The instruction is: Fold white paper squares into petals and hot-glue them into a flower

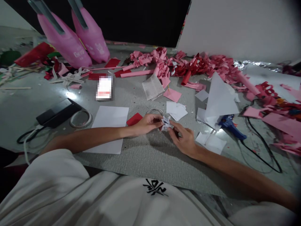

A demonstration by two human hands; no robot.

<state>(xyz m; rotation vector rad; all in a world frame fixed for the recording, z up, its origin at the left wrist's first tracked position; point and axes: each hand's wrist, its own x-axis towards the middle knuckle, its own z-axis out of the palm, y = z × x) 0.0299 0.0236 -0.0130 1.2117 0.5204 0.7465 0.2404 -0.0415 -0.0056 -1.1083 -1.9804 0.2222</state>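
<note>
Between my two hands is a small folded white paper piece [166, 123], shaped like a little flower. My left hand [150, 123] pinches its left side, and the fingers of my right hand [182, 134] close on its right edge. Just behind it lies a ring-shaped roll of tape [155, 111], partly covered by my left hand. Small white paper pieces [177, 110] are stacked beyond my right fingers. A red paper square [134, 119] rests by my left wrist, and a white sheet [110, 116] lies partly under my left forearm.
A blue glue gun [232, 127] with a black cord lies at right beside a white paper cone [219, 100]. Pink and red paper flowers [162, 61] line the back. At left are pink bottles [66, 44], a tape roll [80, 119] and a black power bank-like box [58, 111].
</note>
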